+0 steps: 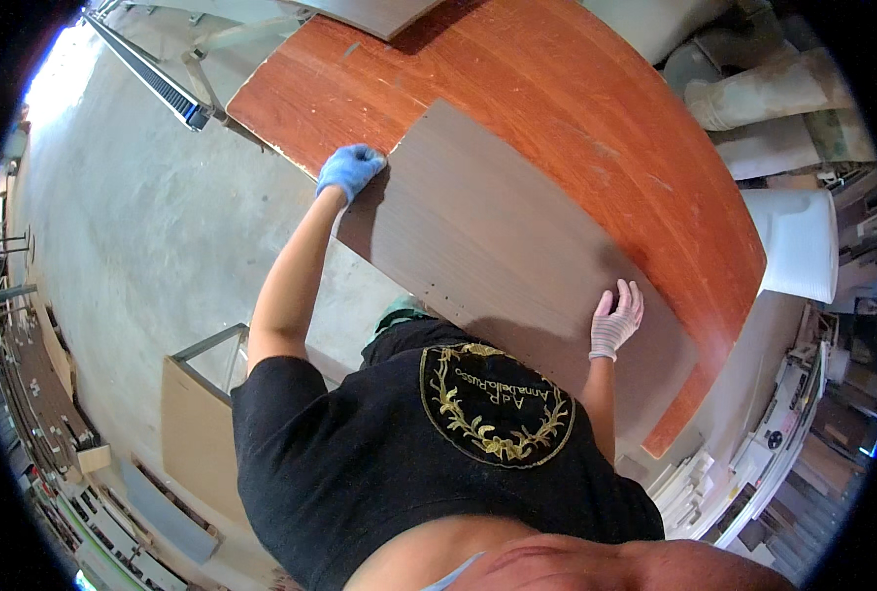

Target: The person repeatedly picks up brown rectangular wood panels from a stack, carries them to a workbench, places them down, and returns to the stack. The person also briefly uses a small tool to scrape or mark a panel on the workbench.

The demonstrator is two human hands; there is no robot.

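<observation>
A long grey-brown wood-grain panel [498, 212] lies flat and aslant in front of me, with a few small dark holes near its close edge. Beneath it is a larger reddish-brown board [557, 108] with scuffs and chipped edges. My left hand [352, 169], in a blue glove, is at the panel's left end, its fingers curled together; what they pinch, if anything, is hidden. Toward the right end, my right hand [618, 317], in a pale glove with a striped cuff, rests on the panel's face with fingers stretched out and bare fingertips.
Another grey-brown panel [374, 12] lies on the board's far end. A metal frame with a dark ribbed rail [153, 74] stands at the upper left. Wrapped rolls [769, 97] and a white foam roll [798, 241] stand right of the board. A tan sheet [197, 433] leans at lower left.
</observation>
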